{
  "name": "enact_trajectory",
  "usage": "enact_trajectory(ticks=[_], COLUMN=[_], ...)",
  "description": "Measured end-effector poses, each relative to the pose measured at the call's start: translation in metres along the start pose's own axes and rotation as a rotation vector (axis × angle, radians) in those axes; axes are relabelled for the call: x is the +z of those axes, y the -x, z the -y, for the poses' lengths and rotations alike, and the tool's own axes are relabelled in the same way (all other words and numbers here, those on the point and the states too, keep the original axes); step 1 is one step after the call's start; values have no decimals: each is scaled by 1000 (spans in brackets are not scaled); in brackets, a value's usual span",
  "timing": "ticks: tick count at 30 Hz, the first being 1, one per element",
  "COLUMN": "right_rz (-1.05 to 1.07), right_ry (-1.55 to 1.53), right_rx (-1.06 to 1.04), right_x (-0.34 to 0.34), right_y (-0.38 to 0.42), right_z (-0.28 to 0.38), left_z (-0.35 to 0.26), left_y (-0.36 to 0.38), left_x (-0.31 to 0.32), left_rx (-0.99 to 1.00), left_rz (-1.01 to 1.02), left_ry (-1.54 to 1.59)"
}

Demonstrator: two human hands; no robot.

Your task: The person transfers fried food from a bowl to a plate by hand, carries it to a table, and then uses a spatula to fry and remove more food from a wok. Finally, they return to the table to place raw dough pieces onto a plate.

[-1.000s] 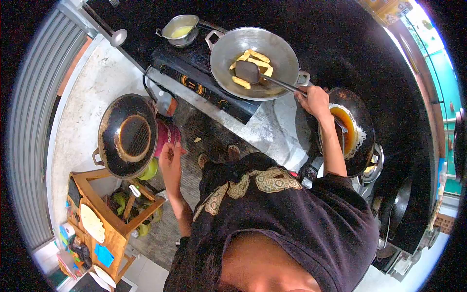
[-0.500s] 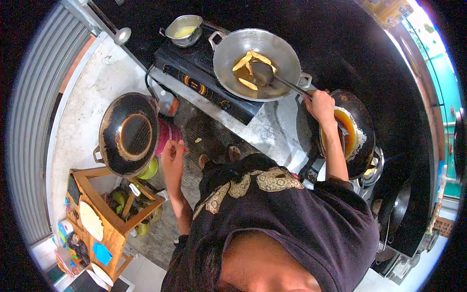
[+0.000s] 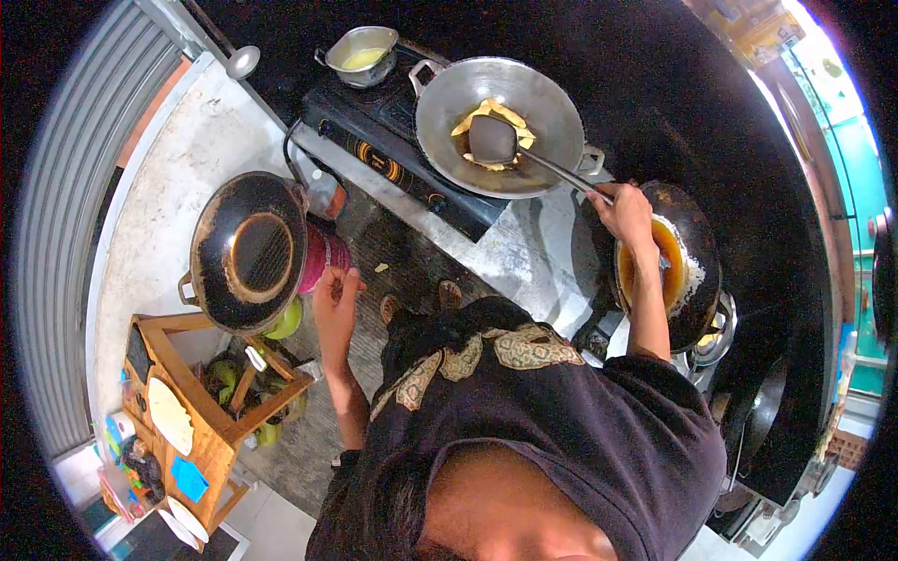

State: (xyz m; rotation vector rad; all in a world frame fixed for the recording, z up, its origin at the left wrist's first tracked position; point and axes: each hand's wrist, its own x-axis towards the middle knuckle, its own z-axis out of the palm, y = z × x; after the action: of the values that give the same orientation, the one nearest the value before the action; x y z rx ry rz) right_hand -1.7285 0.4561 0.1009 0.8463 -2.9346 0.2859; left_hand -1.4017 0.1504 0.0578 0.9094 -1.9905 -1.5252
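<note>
Grasping spatula with right grip, between silver wok and brown-liquid wok. Holding left grip released, loosely curled near dark pan.

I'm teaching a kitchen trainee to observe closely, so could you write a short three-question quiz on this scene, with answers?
1. Multiple choice: What does the right hand hold?
A) A ladle
B) A spatula
C) A knife

2. True or false: The left hand is also gripping that utensil's handle.

3. Fill in the blank: The yellow pieces of food lie in the silver-coloured wok on the ____.

Key: 1. B; 2. False, the left hand is well away from it; 3. stove.
</note>
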Motion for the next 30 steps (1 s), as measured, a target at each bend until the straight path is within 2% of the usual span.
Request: enact_trajectory(ticks=[12, 25, 30], right_rz=[-98, 33, 48], right_ry=[126, -45, -101], right_rx=[-16, 89, 108], right_x=[38, 27, 26], right_y=[-25, -18, -13], right_z=[-31, -26, -22], left_z=[2, 15, 0], left_y=[2, 4, 4], left_x=[4, 3, 8], left_rx=[25, 10, -6], left_rz=[2, -4, -12], left_ry=[-41, -5, 4])
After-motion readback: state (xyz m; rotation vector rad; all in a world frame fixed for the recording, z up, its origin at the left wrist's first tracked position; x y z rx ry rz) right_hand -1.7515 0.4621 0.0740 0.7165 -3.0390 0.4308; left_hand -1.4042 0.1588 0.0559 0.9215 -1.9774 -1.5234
